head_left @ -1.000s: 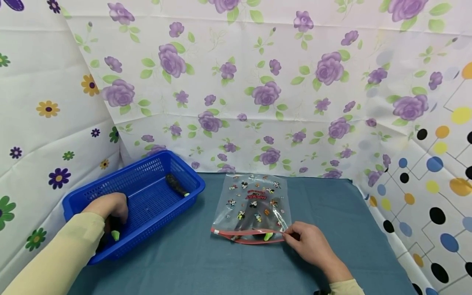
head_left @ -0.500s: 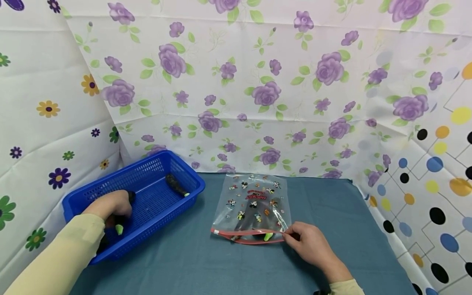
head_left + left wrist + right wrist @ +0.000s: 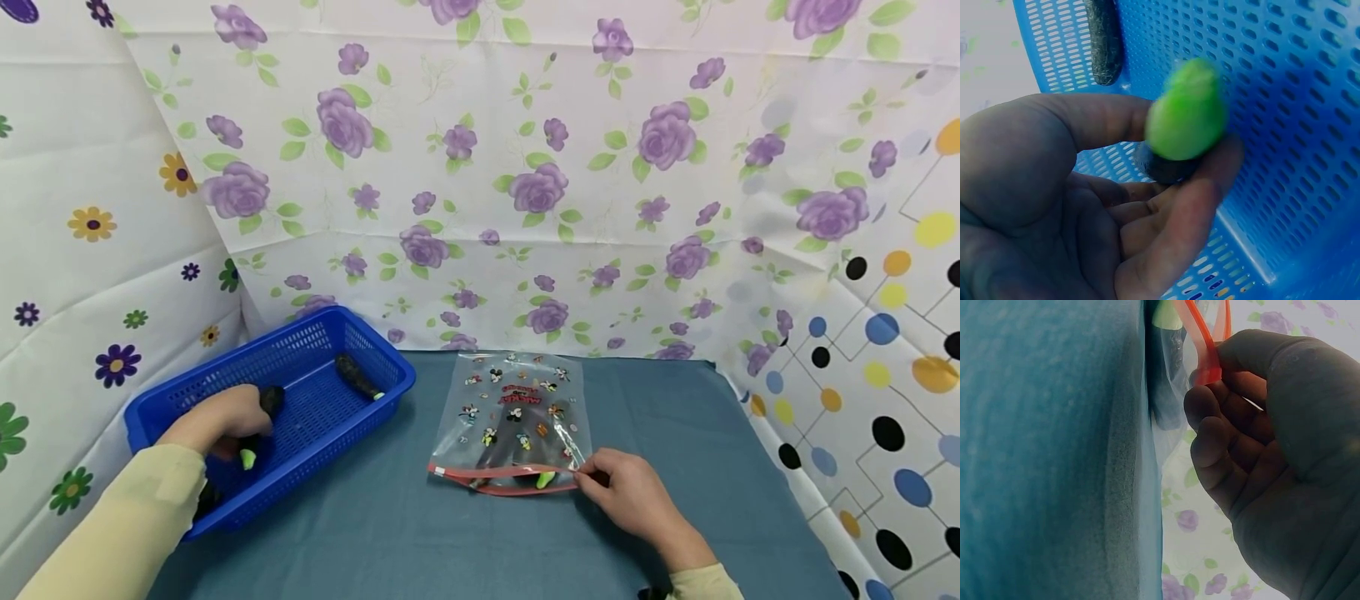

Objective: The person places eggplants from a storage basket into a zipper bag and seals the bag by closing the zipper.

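Observation:
In the head view my left hand (image 3: 225,419) is inside the blue basket (image 3: 300,467), its thumb and fingers curled round a dark eggplant (image 3: 272,400). The eggplant's green cap (image 3: 1188,119) points toward the camera in the left wrist view, slightly blurred. My right hand (image 3: 630,497) pinches the right end of the red zip edge (image 3: 1210,373) of a clear zip bag (image 3: 517,417) with cartoon prints. The bag lies flat with its mouth parted toward me. Inside it are dark shapes, one with a green cap (image 3: 545,480).
A dark cucumber (image 3: 356,377) lies at the basket's far right end. Another dark vegetable (image 3: 207,498) shows at its near left, partly hidden by the sleeve. Teal cloth (image 3: 360,533) covers the table; a flowered curtain (image 3: 480,283) stands behind.
My left hand has shifted slightly right and up in the basket, and the eggplant has moved with it, its dark end now showing past the fingers. The right hand keeps its hold on the bag.

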### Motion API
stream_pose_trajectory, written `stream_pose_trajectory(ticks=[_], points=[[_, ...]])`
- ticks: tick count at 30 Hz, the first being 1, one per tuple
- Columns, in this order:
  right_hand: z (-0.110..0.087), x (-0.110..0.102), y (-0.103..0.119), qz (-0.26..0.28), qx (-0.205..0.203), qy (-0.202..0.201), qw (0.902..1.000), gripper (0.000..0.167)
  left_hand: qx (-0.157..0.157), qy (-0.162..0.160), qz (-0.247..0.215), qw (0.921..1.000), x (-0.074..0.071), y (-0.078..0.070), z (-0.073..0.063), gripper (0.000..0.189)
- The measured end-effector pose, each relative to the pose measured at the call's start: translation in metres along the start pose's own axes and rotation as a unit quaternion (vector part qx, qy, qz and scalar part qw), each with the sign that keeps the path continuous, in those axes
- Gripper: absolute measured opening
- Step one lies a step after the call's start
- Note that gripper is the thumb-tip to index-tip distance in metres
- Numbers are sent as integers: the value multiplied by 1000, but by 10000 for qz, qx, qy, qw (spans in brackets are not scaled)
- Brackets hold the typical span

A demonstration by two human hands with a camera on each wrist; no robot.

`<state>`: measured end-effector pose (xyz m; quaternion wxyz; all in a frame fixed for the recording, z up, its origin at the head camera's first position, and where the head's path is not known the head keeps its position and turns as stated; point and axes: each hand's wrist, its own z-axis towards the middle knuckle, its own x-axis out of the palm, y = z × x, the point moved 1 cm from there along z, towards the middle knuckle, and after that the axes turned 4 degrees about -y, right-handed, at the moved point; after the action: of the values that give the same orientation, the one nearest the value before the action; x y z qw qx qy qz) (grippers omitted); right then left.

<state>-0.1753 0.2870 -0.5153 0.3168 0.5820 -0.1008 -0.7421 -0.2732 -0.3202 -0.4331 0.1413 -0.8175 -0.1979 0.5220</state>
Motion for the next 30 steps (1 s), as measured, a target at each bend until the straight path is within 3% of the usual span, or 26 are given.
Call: stream_pose_trajectory(ticks=[10,22,30], points=[[0,0,0,19,-13,-24,10000,22,137,-91,-252,9995,-2,-6,-5,47],[1,-1,1,2,85,32,10000,22,341,-452,-671,9961,-8,-13,-13,45],[1,-1,2,-4,141,67,9999,21,531,-572,-718,9944,-8,-18,-18,48]])
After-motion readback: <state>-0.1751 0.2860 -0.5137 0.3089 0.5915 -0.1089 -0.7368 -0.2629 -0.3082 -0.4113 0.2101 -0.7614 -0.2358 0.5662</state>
